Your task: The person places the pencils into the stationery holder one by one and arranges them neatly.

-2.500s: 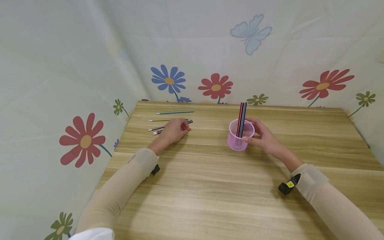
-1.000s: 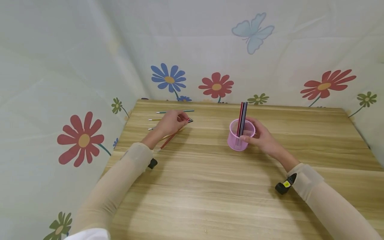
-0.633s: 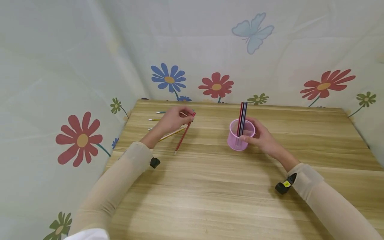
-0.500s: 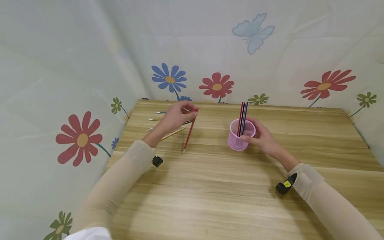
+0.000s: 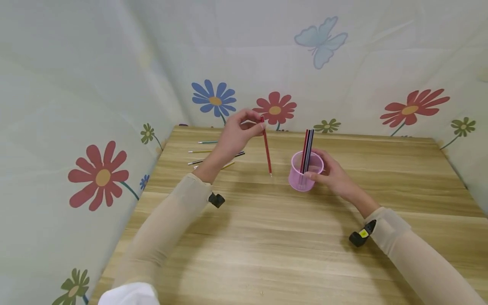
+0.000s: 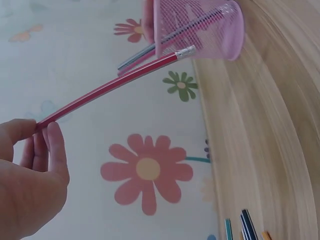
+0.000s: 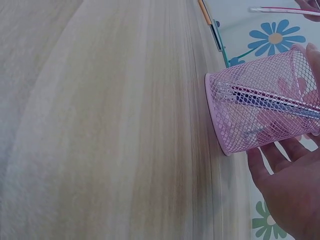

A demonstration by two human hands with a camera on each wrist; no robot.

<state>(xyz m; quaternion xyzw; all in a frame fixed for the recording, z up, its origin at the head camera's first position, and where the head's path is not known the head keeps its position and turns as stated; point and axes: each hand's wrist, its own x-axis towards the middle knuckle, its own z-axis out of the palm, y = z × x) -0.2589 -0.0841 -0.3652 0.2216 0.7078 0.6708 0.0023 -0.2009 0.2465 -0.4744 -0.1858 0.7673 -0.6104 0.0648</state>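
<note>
My left hand (image 5: 238, 133) pinches a red pencil (image 5: 267, 148) by its top end, above the table and left of the cup. The pencil hangs nearly upright, its white-and-silver eraser end down, as the left wrist view shows (image 6: 115, 86). My right hand (image 5: 337, 176) grips a pink mesh pencil cup (image 5: 301, 182) from its right side, thumb at the near rim. Inside the cup several pencils (image 5: 308, 148), red and dark striped, lean together. In the right wrist view, fingers (image 7: 272, 157) curl round the mesh wall (image 7: 250, 135).
Several pencils lie on the wooden table (image 5: 263, 237) at the left: a teal pencil (image 5: 207, 142), a yellow pencil (image 5: 200, 151), a black striped pencil (image 5: 196, 162) and others, partly hidden by my left forearm. A flowered cloth (image 5: 244, 51) hangs behind the table.
My left hand has picked up the red pencil from the table, lifted it and carried it right toward the cup, and the pencil has swung upright. My right hand and the cup stay put.
</note>
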